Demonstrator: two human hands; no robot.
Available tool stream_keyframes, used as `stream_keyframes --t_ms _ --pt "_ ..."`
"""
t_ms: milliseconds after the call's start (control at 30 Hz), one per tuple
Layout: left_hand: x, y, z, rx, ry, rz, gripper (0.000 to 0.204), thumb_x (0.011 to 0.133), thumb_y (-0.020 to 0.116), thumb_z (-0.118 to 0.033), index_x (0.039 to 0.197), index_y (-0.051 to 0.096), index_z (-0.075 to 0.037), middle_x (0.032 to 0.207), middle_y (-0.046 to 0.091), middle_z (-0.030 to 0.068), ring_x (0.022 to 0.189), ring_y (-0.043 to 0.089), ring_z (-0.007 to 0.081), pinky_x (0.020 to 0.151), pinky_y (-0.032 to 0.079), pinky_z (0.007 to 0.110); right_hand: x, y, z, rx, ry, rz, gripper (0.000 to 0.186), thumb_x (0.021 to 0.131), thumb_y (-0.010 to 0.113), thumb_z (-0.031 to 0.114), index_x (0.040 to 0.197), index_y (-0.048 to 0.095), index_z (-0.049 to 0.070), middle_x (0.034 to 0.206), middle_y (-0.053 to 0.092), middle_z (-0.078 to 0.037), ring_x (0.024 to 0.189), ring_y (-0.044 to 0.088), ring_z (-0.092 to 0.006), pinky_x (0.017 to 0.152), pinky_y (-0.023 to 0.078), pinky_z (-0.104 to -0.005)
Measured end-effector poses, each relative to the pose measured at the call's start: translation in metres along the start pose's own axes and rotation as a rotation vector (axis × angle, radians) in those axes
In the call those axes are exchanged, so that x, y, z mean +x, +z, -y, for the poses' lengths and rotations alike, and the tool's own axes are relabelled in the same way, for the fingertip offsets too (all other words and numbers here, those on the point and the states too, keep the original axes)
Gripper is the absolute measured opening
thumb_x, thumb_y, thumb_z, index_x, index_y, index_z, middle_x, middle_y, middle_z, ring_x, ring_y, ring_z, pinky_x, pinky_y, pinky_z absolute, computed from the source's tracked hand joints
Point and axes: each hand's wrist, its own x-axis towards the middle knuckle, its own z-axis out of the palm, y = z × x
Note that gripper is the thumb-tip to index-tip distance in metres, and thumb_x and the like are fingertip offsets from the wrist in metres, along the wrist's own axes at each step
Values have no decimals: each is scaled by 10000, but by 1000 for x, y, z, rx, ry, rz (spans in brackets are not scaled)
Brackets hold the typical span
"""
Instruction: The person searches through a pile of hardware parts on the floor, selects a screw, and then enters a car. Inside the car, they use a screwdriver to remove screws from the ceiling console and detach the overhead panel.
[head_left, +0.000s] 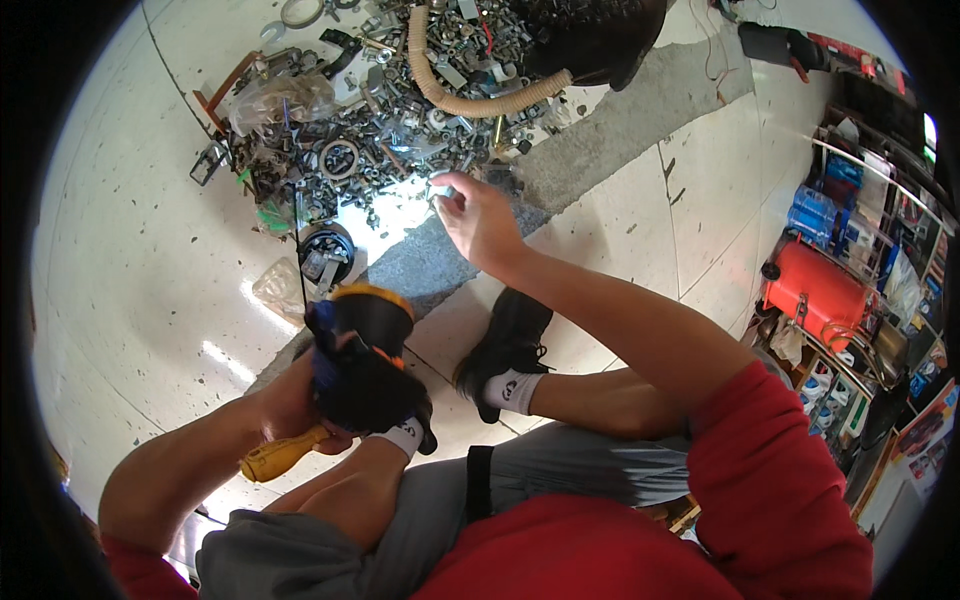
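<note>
My left hand (310, 400) grips a bundle at the lower middle: a yellow handle (270, 459) and a dark cup-like object (370, 330) with orange trim and blue material on it. I cannot tell how these pieces are joined. My right hand (470, 225) is raised at the front edge of a large pile of metal nuts, bolts and fittings (390, 135), its thumb and forefinger curled around a small light metal piece (438, 191) whose shape is unclear. A round dark container (328, 238) of small parts lies left of that hand, beside a crumpled plastic bag (283, 298).
A curved beige hose (485, 106) and a large black object (590, 40) lie on the pile. Around it is a tiled floor (140, 280) with a grey concrete strip (640, 100). My feet are below. At right stand cluttered shelves (870, 190) and a red tank (815, 295).
</note>
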Motion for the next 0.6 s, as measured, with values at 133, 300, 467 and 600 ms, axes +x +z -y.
stream_keyframes --t_ms 133,300,467,600 --pt "-4 17 -11 144 104 28 734 872 507 -732 1277 562 -122 949 687 95 572 598 161 433 405 298 17 14 2 -126 3 -29 144 849 712 130 951 631 69 703 664 -113 587 631 -300 575 496 -393" --pt "0 28 -13 295 161 -84 781 878 460 -754 1321 544 -117 1020 679 108 548 581 163 428 401 301 18 22 10 -102 -28 -198 185 827 731 141 983 646 87 768 688 -110 688 679 -331 625 522 -418" --pt "5 16 -8 135 168 94 830 860 466 -777 1348 504 -106 990 669 98 524 557 158 425 391 292 20 18 7 -237 -167 -181 184 819 731 138 976 658 76 797 653 -132 757 665 -345 675 526 -434" --pt "-1 18 1 133 238 67 785 883 462 -737 1330 521 -95 928 671 93 516 560 146 419 395 265 24 18 4 -208 -259 -193 139 828 716 123 935 664 51 765 618 -133 747 646 -352 658 517 -427"
